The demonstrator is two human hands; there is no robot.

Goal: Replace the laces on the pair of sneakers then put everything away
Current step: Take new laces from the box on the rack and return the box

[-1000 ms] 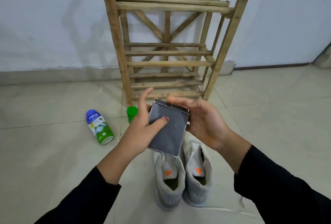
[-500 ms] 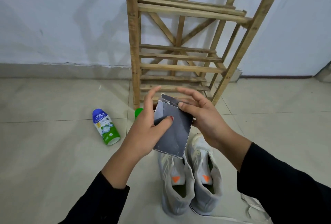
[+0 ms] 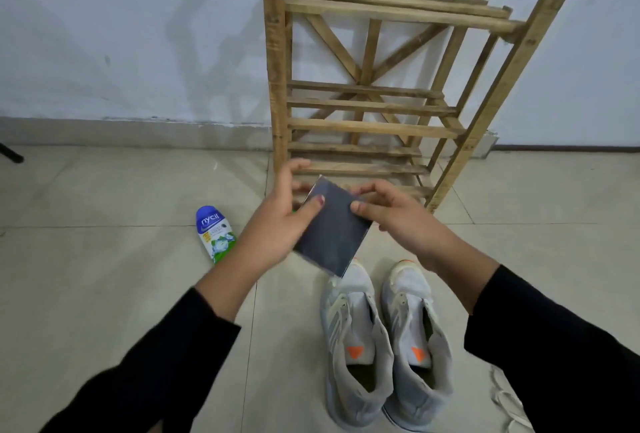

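A small dark grey box hovers in front of me above the floor. My left hand grips its left side, thumb on the front face. My right hand pinches its upper right edge with thumb and fingers. Below the box, two grey sneakers with orange tongue marks stand side by side on the tiles, toes pointing away from me, with no laces in their eyelets. A loose white lace lies on the floor at the lower right, partly hidden by my sleeve.
A wooden slatted shoe rack stands against the white wall just beyond my hands. A blue, white and green powder bottle lies on the tiled floor to the left. A dark object pokes in at the far left edge.
The view has shifted so the rack and sneakers sit further right. The box's top flap, slightly raised half a second ago, now lies flat, and my right hand has moved onto the front upper edge.
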